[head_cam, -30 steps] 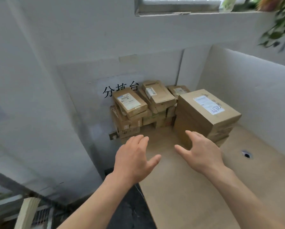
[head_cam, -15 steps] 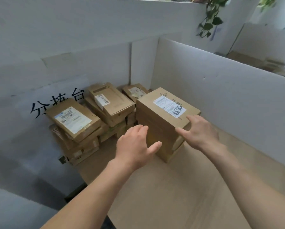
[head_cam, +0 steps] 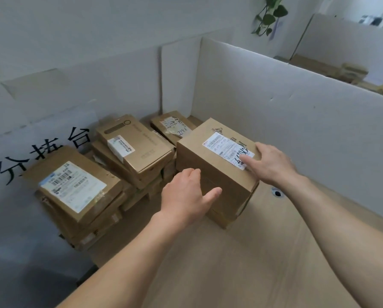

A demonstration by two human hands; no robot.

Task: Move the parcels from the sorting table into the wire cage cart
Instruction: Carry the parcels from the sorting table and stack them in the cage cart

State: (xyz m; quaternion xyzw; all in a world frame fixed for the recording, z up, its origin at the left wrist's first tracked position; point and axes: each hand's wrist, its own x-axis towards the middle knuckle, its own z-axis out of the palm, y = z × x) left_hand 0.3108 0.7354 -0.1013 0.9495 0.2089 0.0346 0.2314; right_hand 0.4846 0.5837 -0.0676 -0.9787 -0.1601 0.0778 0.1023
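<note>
The large cardboard parcel (head_cam: pixel 210 174) stands near the back of the wooden surface (head_cam: pixel 230 270), just beside the stacked smaller parcels (head_cam: pixel 128 156). The right hand (head_cam: pixel 272 163) lies on its top with fingers uncurled. The left hand (head_cam: pixel 186 196) meets its near side with fingertips hidden, so whether it grips cannot be told. The two hands probably bracket the parcel for a two-handed lift.

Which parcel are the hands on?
The big box on the right: right hand on its labelled top, left hand at its side. The flat parcels stacked left are untouched.
</note>
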